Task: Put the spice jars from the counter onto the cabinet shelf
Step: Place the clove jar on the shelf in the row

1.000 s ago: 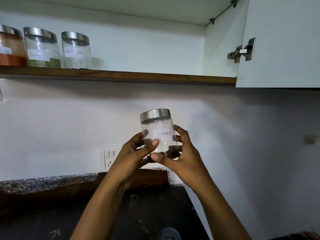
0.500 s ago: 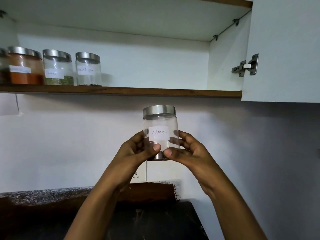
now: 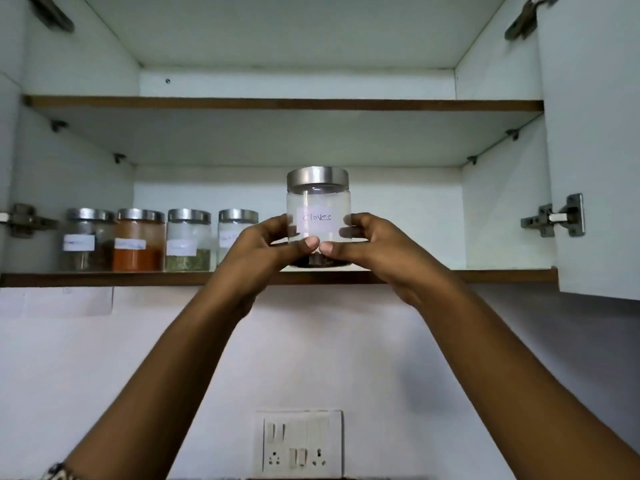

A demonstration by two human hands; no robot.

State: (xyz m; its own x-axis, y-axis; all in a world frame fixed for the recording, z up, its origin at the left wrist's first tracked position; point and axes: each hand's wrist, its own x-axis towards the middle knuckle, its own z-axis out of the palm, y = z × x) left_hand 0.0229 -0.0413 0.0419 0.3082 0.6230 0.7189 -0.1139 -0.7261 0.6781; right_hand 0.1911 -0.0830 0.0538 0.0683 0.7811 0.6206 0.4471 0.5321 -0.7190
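Ease the cloves jar (image 3: 318, 216) level and forward over the front edge of the cabinet shelf (image 3: 450, 276), set the base down flat just right of the row of four jars (image 3: 138, 240) with a gap to avoid knocking glass on glass, and loosen the grip only after seating it firmly. Held upright at shelf height, base about level with the brown edge (touching or not, cannot tell), left hand (image 3: 258, 259) and right hand (image 3: 384, 259) with fingers (image 3: 356, 224) clamped round the lower half, thumbs nearly meeting under the label. Clear glass, brushed metal lid, white handwritten "cloves" label, only a shallow dark layer at the bottom.
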